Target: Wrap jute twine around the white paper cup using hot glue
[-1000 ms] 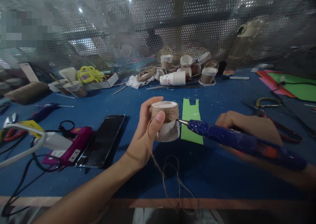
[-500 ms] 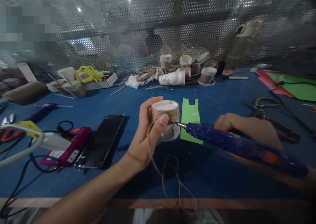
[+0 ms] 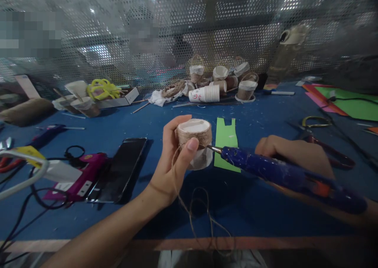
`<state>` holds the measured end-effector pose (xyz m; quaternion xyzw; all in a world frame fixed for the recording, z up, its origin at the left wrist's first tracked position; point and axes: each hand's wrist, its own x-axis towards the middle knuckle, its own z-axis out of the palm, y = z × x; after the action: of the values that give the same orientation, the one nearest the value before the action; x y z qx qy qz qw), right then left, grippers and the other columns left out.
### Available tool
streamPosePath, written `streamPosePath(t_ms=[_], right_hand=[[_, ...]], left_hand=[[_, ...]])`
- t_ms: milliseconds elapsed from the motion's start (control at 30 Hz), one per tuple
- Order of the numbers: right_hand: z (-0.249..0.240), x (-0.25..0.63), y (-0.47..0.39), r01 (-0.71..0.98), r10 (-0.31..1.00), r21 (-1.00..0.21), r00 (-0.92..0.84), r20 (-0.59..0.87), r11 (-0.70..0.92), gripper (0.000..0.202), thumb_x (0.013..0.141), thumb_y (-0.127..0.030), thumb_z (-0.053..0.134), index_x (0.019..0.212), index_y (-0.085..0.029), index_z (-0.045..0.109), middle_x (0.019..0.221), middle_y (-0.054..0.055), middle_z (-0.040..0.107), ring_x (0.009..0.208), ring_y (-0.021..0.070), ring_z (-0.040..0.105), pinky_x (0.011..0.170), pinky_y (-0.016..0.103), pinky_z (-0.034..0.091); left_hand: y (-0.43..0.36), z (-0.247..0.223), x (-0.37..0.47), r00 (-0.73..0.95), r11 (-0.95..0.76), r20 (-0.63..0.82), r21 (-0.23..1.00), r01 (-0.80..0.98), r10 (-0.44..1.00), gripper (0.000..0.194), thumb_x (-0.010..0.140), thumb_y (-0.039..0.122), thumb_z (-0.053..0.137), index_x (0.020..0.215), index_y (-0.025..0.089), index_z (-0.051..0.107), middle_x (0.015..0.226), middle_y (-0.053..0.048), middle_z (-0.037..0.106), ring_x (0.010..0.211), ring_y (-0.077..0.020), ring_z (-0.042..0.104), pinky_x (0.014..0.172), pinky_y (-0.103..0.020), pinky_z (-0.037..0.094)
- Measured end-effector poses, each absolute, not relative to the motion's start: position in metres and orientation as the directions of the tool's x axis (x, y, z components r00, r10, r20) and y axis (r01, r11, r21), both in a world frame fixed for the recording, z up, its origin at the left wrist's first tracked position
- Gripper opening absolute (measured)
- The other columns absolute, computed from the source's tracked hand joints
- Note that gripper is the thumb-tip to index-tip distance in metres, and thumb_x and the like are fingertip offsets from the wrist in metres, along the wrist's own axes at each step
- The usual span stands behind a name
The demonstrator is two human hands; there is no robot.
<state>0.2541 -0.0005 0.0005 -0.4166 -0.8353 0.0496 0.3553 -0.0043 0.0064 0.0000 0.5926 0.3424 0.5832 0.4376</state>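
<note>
My left hand (image 3: 174, 158) grips a small paper cup (image 3: 202, 158), its upper part wound with jute twine (image 3: 202, 134). The thumb presses on the lower edge of the winding. From there a loose strand of twine (image 3: 190, 217) hangs in loops past the table's front edge. My right hand (image 3: 295, 154) is closed around a blue hot glue gun (image 3: 265, 165). Its metal nozzle meets the cup's side beside my left thumb, at the twine's lower edge. Behind the nozzle lies a cut piece of green paper (image 3: 226, 136).
A black phone (image 3: 122, 169) and a magenta power strip (image 3: 85, 177) with cables lie left. At the back stand stacked paper cups (image 3: 205, 93), several twine-wrapped cups (image 3: 247, 89) and a twine coil (image 3: 174, 89). Red-handled pliers (image 3: 330, 150) and coloured paper (image 3: 351, 100) are right.
The whole view has shifted slightly, so everything appears a little further left. Cup, twine and glue gun keep nearly the same positions relative to each other.
</note>
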Motion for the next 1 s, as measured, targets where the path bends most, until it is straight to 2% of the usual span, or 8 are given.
streamPosePath(t_ms=[133, 267, 367, 567, 733, 1000], right_hand=[[0.002, 0.252, -0.004, 0.659, 0.75, -0.407, -0.389, 0.535, 0.632, 0.017, 0.08, -0.028, 0.064, 0.074, -0.028, 0.049, 0.066, -0.012, 0.066, 0.053, 0.0093, 0.061, 0.052, 0.025, 0.035], [-0.001, 0.254, -0.001, 0.664, 0.749, -0.409, -0.365, 0.553, 0.626, 0.017, 0.081, -0.028, 0.064, 0.074, -0.027, 0.048, 0.066, -0.01, 0.067, 0.05, 0.0096, 0.061, 0.051, 0.026, 0.037], [-0.003, 0.258, 0.004, 0.648, 0.719, -0.38, -0.397, 0.571, 0.66, 0.017, 0.079, -0.025, 0.065, 0.076, -0.027, 0.049, 0.067, -0.009, 0.067, 0.049, 0.0101, 0.061, 0.049, 0.025, 0.038], [-0.002, 0.262, 0.011, 0.591, 0.665, -0.358, -0.454, 0.593, 0.723, 0.02, 0.078, -0.022, 0.068, 0.079, -0.028, 0.049, 0.067, -0.009, 0.067, 0.047, 0.0098, 0.06, 0.046, 0.023, 0.04], [-0.003, 0.256, 0.005, 0.602, 0.685, -0.384, -0.416, 0.599, 0.701, 0.017, 0.079, -0.023, 0.064, 0.076, -0.027, 0.048, 0.066, -0.009, 0.066, 0.047, 0.0102, 0.06, 0.047, 0.025, 0.038], [0.003, 0.249, -0.006, 0.648, 0.754, -0.424, -0.39, 0.529, 0.633, 0.016, 0.081, -0.031, 0.061, 0.072, -0.027, 0.048, 0.064, -0.011, 0.065, 0.05, 0.0105, 0.06, 0.05, 0.027, 0.033]], left_hand=[[0.007, 0.001, -0.003, 0.085, -0.398, 0.41, 0.909, -0.125, 0.908, 0.035, 0.096, 0.042, 0.064, 0.126, 0.027, 0.054, 0.119, -0.006, 0.069, 0.104, -0.0207, 0.069, 0.089, -0.032, 0.058], [0.009, -0.001, -0.006, 0.05, -0.366, 0.38, 0.912, -0.186, 0.924, 0.03, 0.095, 0.042, 0.065, 0.122, 0.029, 0.061, 0.114, -0.003, 0.07, 0.097, -0.0171, 0.069, 0.079, -0.025, 0.057], [0.011, -0.001, -0.008, 0.039, -0.306, 0.321, 0.927, -0.215, 0.946, 0.034, 0.093, 0.047, 0.064, 0.122, 0.029, 0.063, 0.112, -0.004, 0.069, 0.093, -0.0189, 0.069, 0.074, -0.026, 0.057], [0.01, 0.003, -0.008, 0.036, -0.193, 0.208, 0.95, -0.245, 0.977, 0.054, 0.085, 0.057, 0.067, 0.13, 0.028, 0.058, 0.116, -0.007, 0.069, 0.088, -0.0227, 0.07, 0.07, -0.032, 0.056], [0.011, 0.009, -0.003, 0.037, -0.13, 0.145, 0.953, -0.273, 0.989, 0.052, 0.083, 0.058, 0.067, 0.122, 0.024, 0.06, 0.107, -0.006, 0.072, 0.087, -0.0223, 0.07, 0.072, -0.031, 0.054], [0.012, 0.003, -0.006, 0.097, -0.116, 0.143, 0.963, -0.242, 0.985, 0.047, 0.085, 0.054, 0.069, 0.124, 0.027, 0.065, 0.101, -0.003, 0.072, 0.077, -0.018, 0.067, 0.062, -0.027, 0.051]])
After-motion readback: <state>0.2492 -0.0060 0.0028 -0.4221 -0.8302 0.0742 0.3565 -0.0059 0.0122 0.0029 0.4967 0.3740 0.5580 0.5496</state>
